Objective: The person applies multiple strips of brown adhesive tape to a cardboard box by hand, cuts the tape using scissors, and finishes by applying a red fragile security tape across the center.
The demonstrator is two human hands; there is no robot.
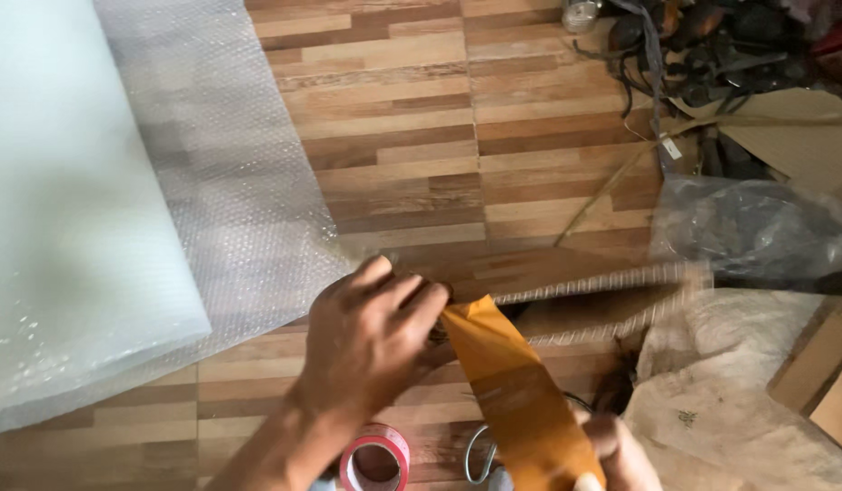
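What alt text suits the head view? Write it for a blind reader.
A left hand presses brown tape onto a corrugated cardboard piece while the right hand pulls the strip taut. Bubble wrap lies unrolled on the wood floor.

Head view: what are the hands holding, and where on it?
Left hand presses the end of a brown tape strip onto the corner of a corrugated cardboard piece. Right hand holds the strip's lower end, pulled taut.
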